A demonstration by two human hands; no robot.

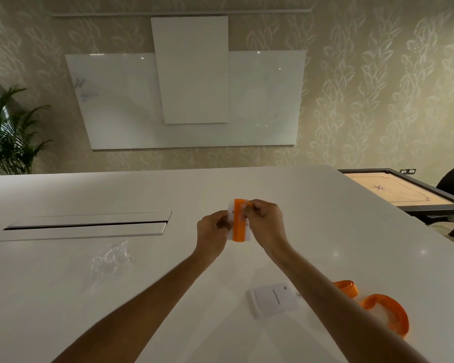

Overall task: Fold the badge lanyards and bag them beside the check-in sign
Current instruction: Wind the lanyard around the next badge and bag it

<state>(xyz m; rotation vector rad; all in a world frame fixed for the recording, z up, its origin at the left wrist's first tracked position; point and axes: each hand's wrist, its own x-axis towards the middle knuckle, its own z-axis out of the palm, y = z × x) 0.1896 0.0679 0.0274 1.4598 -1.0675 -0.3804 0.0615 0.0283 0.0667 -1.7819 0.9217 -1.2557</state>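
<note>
— Lanyard in hand (238,220): orange strap wrapped lengthwise over its white badge card, held up above the white table (286,195), out in front of the person. What are the hands doing with it?

— Both are clamped on it, close together. The left hand (212,230) pinches the card's left edge; the right hand (264,223) grips the right side, fingertips near the top where a small metal clip seems to sit, though it is too small to be sure.

— So the fold looks close to finished. How to do it well?

— I'd keep the strap flat and centred on the card, tuck the loose end under the thumb, and hold the pinch until the bundle is in the bag.

— Where is the bag?

— A crumpled clear plastic bag (112,257) lies on the table, well to the left. Nearer the person, a second badge card (274,299) and its loose orange strap (385,309) wait unfolded. No check-in sign is evident.
</note>
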